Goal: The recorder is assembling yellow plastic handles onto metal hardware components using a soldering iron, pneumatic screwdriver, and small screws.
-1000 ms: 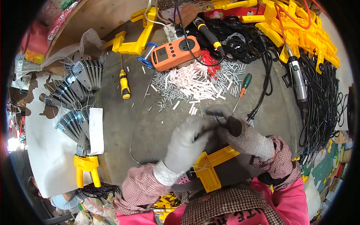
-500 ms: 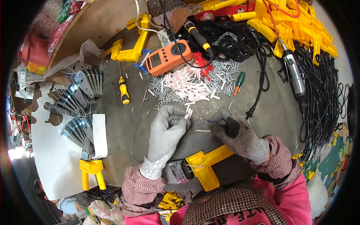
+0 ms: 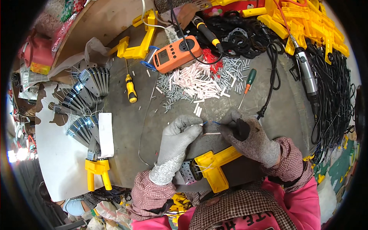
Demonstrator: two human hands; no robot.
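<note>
My left hand (image 3: 179,134), in a grey glove, is closed with thumb and forefinger pinched on the end of a thin wire, with a small white bit at the fingertips. My right hand (image 3: 251,134), its glove darker at the fingers, is pinched on the other side. Between the hands runs a short blue and reddish wire (image 3: 210,122). Just below it, a slim white sleeve (image 3: 212,133) on a wire reaches to my right fingers. Below the hands lies a yellow plastic housing (image 3: 210,168) joined to a perforated metal plate (image 3: 188,172).
Ahead are a heap of white sleeves (image 3: 188,82) and screws (image 3: 172,100), an orange multimeter (image 3: 178,55) and a green screwdriver (image 3: 250,81). A yellow screwdriver (image 3: 130,88) and metal plates (image 3: 94,84) lie left. Black cables (image 3: 333,88) and a power driver (image 3: 306,73) are right.
My left hand has let go of a few white sleeves, which now lie on the table ahead of it. Its fingertips have moved right and closed on the wire. The whole view has shifted slightly.
</note>
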